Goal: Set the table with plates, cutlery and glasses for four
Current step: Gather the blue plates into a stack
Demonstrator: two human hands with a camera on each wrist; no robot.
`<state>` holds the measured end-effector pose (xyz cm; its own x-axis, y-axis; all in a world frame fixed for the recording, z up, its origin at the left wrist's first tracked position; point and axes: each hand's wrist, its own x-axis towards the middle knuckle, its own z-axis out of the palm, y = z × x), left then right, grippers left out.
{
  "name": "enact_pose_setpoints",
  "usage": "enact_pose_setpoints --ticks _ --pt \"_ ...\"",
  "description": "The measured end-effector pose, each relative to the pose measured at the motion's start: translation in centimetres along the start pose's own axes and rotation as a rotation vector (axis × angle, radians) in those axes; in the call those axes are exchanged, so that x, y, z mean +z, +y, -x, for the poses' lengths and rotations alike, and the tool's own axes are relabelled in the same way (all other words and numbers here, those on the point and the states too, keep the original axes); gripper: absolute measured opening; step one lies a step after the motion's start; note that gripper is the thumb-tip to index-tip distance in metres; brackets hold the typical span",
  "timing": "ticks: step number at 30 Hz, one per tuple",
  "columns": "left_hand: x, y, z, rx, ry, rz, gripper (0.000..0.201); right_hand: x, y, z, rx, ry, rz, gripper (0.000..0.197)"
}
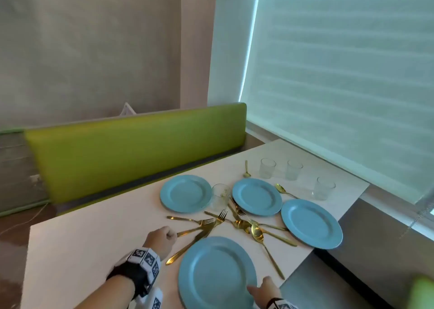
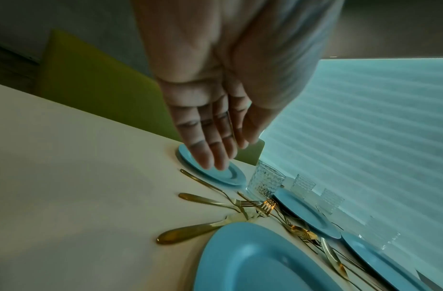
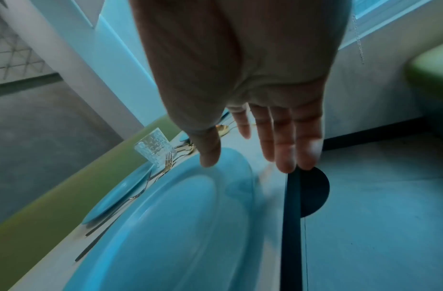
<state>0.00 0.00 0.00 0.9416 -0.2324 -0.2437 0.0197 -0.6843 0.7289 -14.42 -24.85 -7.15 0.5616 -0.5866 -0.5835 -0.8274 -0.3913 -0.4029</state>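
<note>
While four plates are down but bunched, step in hand: laying out the settings. The near plate [image 1: 216, 273] sits at bottom centre of the head view, and I judge it is being placed.
Other plates: the far-left plate [image 1: 185, 193], middle plate [image 1: 257, 196] and right plate [image 1: 311, 223] crowd the right half of the table [image 1: 94, 238].
Cutlery: a gold cutlery heap [image 1: 234, 224] of forks, knives and spoons lies crossed between the plates. Two stray spoons lie farther up.
Glasses: one glass [image 1: 220, 197] stands between the far-left and middle plates. Three more stand along the window side, upper right of the table.
Left hand [image 1: 162, 238]: empty and just beside a knife handle. The left wrist view shows its fingers straight and close together.
Right hand [image 1: 265, 287]: spread wide and holding nothing. The thumb is over the near plate's rim and the fingers reach past the table edge; contact cannot be told.
Next move, as a judgement: pick single pieces off the heap without dragging the tangled ones, then lay them beside each plate.
Edges: the right plate lies at the table's right edge, and the near plate is close to it. A careless push could tip either one off.
Open room: the lower-left part of the table is bare white top, with the green bench [image 1: 131, 149] behind it.
</note>
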Motion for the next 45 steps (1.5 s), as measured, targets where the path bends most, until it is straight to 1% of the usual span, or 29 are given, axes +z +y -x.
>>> enact_pose_setpoints --ticks 4,6,8,9,12,15,19,20,24,26,28,30,33,34,37,40,43,45 --pt "0.2 0.1 -1.1 -0.013 0.05 0.058 0.016 0.7 -0.3 -0.5 0.076 -0.013 -0.12 0.069" --pt "0.4 0.2 -1.4 -0.001 0.057 0.067 0.009 1.2 -0.4 -0.6 0.1 -0.051 -0.155 0.069" --pt "0.3 0.3 -1.6 0.023 0.067 0.054 0.015 1.6 -0.2 -1.2 0.105 -0.059 -0.159 0.072" --pt "0.4 0.2 -1.8 0.027 0.066 0.055 0.017 1.8 0.1 -1.6 0.097 -0.068 -0.166 0.069" --pt "0.2 0.1 -2.2 0.033 0.052 0.061 0.02 1.3 -0.8 -0.6 0.052 -0.03 -0.203 0.047" --pt "0.3 0.0 -2.8 0.043 0.036 0.054 0.022 0.7 -0.9 -1.1 -0.024 -0.01 -0.327 0.039" --pt "0.4 0.5 -3.4 0.065 -0.006 0.0 0.023 -1.3 -0.7 -2.1 -0.087 0.069 -0.33 0.039" --pt "0.5 0.8 -3.6 0.065 -0.018 -0.008 0.023 -2.4 -1.2 -1.3 -0.091 0.098 -0.344 0.039" --pt "0.5 2.4 -4.0 0.064 -0.066 0.006 0.012 -6.6 -2.4 -0.2 -0.123 0.169 -0.487 0.037" --pt "0.7 3.4 -4.4 0.062 -0.123 0.017 0.017 -8.4 -3.3 0.1 -0.146 0.164 -0.594 0.034" --pt "1.2 4.3 -5.0 0.051 -0.182 0.063 0.027 -10.0 -4.4 0.2 -0.154 0.149 -0.678 0.033" --pt "1.7 5.4 -5.6 0.027 -0.234 0.193 0.033 -11.2 -5.4 -0.2 -0.15 0.116 -0.8 0.032" --pt "2.5 6.8 -6.8 0.014 -0.271 0.327 0.042 -12.5 -6.7 -1.3 -0.162 0.067 -0.91 0.032" --pt "2.7 7.3 -7.2 0.02 -0.28 0.375 0.042 -12.8 -7.1 -1.9 -0.161 0.055 -0.933 0.03" --pt "3.6 8.9 -8.3 -0.015 -0.282 0.542 0.031 -13.9 -8.1 -3.4 -0.144 0.022 -0.968 0.028" --pt "4.6 10.4 -9.4 -0.035 -0.222 0.64 0.021 -15.2 -8.5 -5.3 -0.156 0.011 -0.96 0.029" --pt "5.9 12.0 -10.6 -0.042 -0.148 0.695 0.018 -16.9 -8.4 -7.2 -0.165 0.029 -0.911 0.03" --pt "6.6 12.9 -11.5 -0.067 -0.14 0.709 0.018 -18.3 -7.8 -8.5 -0.136 0.061 -0.922 0.03"
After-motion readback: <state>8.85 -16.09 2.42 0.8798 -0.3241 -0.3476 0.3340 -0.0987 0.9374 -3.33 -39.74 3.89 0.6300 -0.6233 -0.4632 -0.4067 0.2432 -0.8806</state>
